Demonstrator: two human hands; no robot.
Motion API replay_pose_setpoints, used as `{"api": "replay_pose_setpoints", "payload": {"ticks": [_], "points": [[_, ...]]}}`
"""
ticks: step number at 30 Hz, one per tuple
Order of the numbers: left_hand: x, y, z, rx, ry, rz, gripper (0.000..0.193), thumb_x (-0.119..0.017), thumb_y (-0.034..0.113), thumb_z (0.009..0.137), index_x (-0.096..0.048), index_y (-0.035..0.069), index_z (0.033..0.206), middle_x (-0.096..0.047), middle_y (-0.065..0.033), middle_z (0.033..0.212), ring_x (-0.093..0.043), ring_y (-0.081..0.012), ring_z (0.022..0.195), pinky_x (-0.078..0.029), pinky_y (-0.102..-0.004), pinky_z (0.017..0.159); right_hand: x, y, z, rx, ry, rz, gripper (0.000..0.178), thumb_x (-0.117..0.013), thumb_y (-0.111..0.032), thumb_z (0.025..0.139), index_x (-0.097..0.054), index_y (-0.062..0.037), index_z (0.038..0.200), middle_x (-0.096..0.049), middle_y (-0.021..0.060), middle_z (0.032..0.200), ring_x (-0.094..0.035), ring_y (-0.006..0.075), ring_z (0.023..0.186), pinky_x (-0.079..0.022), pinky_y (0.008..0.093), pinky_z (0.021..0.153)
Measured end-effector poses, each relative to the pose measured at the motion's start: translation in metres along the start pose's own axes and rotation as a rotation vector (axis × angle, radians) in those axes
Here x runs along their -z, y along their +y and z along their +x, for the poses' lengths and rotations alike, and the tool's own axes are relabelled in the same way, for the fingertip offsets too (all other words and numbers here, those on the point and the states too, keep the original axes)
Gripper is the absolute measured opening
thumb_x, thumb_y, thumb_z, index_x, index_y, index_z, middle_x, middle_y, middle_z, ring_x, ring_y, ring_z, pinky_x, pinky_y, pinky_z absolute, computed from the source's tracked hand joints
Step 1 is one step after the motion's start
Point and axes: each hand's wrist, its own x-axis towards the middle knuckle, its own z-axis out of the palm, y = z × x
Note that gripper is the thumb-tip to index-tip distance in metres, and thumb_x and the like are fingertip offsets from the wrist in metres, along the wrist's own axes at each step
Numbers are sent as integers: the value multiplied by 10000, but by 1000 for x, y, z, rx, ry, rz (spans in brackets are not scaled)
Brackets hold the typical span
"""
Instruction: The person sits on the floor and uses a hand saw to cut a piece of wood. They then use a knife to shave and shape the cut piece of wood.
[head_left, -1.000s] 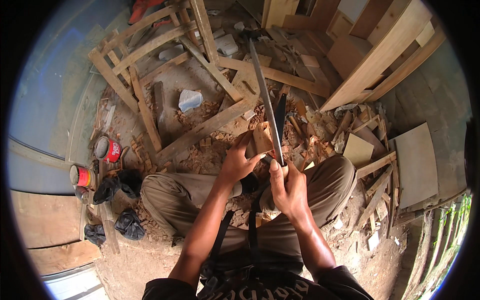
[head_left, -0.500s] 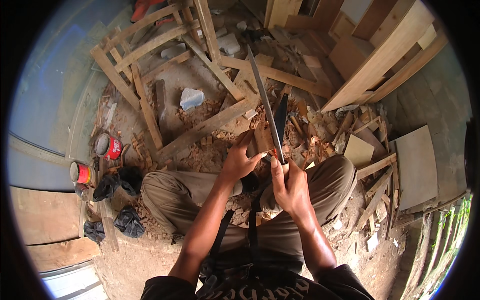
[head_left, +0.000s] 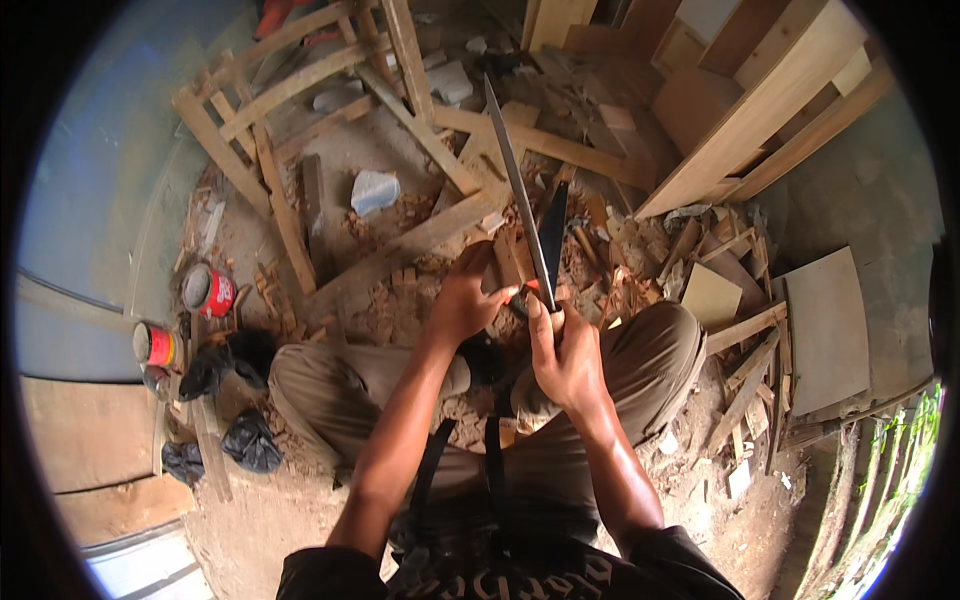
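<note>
My right hand (head_left: 568, 358) is closed round the handle of a machete (head_left: 520, 190). Its long, narrow blade points up and away, tip toward the far side. Opposite it, my left hand (head_left: 462, 303) grips a small wooden block (head_left: 512, 262) from its left side, thumb stretched toward the blade. Part of the block is hidden by the fingers and the blade. Just behind the machete a hand saw (head_left: 556, 225) with a dark blade shows, with something orange-red at its near end. Both hands are above the floor between my bent legs.
Wood chips and offcuts cover the floor. A wooden frame (head_left: 270, 190) lies beyond my hands, with a pale stone block (head_left: 375, 192) inside it. Two red tins (head_left: 208, 292) and black plastic bags (head_left: 252, 442) sit at left. Planks (head_left: 765, 115) lean at far right.
The left hand has tilted, so less of the block's face shows. The machete and both hands have shifted slightly left in the picture, along with the whole scene.
</note>
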Motion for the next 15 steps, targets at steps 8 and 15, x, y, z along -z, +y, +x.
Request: {"api": "replay_pose_setpoints", "payload": {"ticks": [8,15], "points": [[12,45,-14,66,-70,-41,720,-803,167,779,-488,-25,1398,-544,-259,1358,-552,-436,1236,-476,-456,1035,25,-22,-21,-91,25,167,443,-598,-324,1016,-582,102,898,-550,137,537,-565,133,499,-432,348,487],[2,27,-25,153,-173,-197,708,-795,135,792,-485,-5,1412,-534,-247,1402,-506,-389,1331,-423,-447,1105,21,26,-11,-23,8,34,452,-579,-314,1028,-573,80,806,-516,132,542,-529,122,513,-429,369,509]]}}
